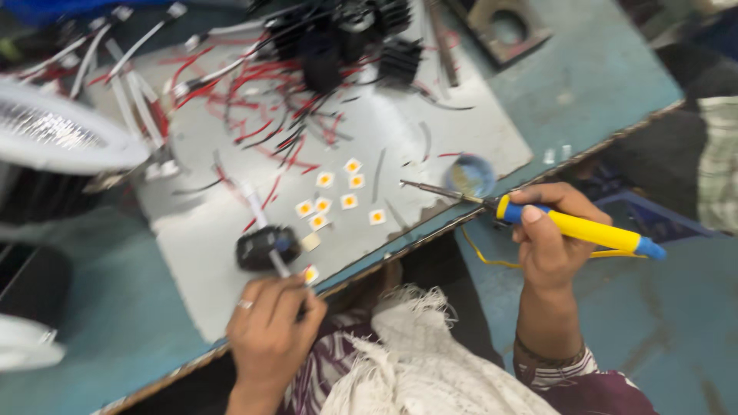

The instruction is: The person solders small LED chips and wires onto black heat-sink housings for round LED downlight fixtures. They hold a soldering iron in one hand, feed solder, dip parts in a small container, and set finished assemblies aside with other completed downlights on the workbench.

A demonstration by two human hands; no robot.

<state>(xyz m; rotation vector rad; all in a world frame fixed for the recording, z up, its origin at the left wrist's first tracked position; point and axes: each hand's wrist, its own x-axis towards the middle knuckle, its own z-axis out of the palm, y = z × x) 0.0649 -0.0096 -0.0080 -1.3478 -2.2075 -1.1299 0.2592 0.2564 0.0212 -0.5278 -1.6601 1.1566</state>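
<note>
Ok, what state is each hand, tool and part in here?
right hand: gripping the yellow soldering iron, tip over the small round tin
left hand: pinching a white wire
small round tin: open
square LED chips: loose, flat on the grey sheet

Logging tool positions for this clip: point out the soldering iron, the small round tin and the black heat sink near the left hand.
soldering iron (584, 228), head view, yellow handle
small round tin (470, 175), head view, rim
black heat sink (257, 248), head view, top face

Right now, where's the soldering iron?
In the head view, the yellow soldering iron is in the right hand, right of centre, its tip beside the small round blue tin.
</note>
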